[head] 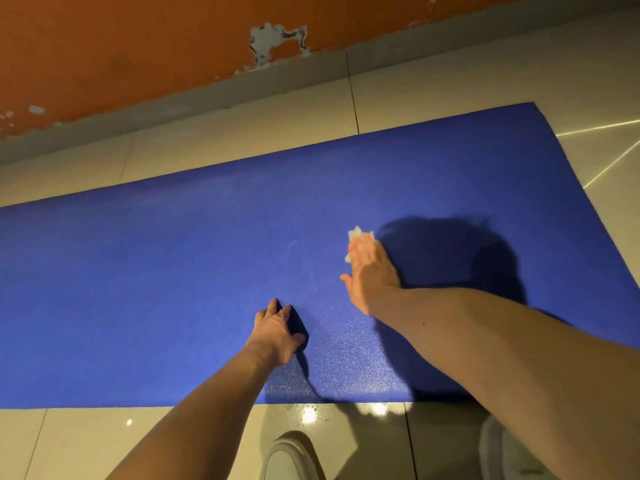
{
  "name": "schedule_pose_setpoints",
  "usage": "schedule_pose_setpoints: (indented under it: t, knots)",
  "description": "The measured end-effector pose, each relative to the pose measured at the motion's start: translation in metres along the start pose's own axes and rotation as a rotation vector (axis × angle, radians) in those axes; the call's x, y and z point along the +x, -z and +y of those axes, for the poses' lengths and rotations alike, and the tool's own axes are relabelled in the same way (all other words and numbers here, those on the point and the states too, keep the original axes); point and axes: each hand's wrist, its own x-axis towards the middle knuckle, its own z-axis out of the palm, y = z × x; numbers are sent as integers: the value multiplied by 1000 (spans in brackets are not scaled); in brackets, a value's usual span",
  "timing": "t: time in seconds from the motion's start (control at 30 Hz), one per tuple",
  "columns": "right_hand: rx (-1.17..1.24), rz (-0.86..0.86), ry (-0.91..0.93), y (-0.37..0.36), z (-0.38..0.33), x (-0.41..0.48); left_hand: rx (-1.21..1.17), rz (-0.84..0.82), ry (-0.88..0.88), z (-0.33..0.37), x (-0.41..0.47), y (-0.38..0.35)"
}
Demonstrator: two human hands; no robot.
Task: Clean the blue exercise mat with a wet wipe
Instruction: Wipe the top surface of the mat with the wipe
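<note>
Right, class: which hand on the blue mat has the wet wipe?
The right hand: it lies flat with the white wipe poking out past its fingertips. The left hand only rests on the mat, no wipe showing.

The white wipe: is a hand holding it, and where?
The right hand presses the wet wipe under straight fingers, not gripping; its far edge pokes out. The left hand rests on the mat.
</note>
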Motion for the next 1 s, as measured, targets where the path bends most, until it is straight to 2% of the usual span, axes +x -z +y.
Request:
schedule_pose_setpoints:
  t: [0.07, 0.13, 0.2, 0.3, 0.4, 0.47, 0.53, 0.67, 0.77, 0.83, 1.0]
  knots:
    - [65, -73, -122, 2, -4, 1, -4, -3, -12, -4, -2, -2]
    - [-4, -149, -124, 1, -28, -2, 10, 0, -24, -7, -2, -3]
    - [-78, -168, 11, -3, -60, -16, 29, -1, -27, -9, -3, -3]
    - [-52, -119, 339, -7, -80, -42, 47, 10, -15, -14, -1, -3]
    - [40, -62, 452, -3, -67, -30, 69, 26, -5, -20, 3, 0]
    - [-25, -74, 416, 3, -59, -9, 74, 62, -14, -21, 6, 2]
    - [-105, -121, 289, 8, -59, 16, 33, 136, -27, -22, 7, 5]
    - [-32, -249, 18, 22, -69, 59, -44, 221, -14, -26, 11, 14]
    - [-18, -284, -4, 28, -84, 73, -53, 231, 19, -35, 12, 17]
    - [-18, -280, 116, 25, -100, 71, -42, 214, 38, -41, 12, 17]
    - [-51, -242, 552, 12, -127, 37, -7, 186, 13, -43, 11, 13]
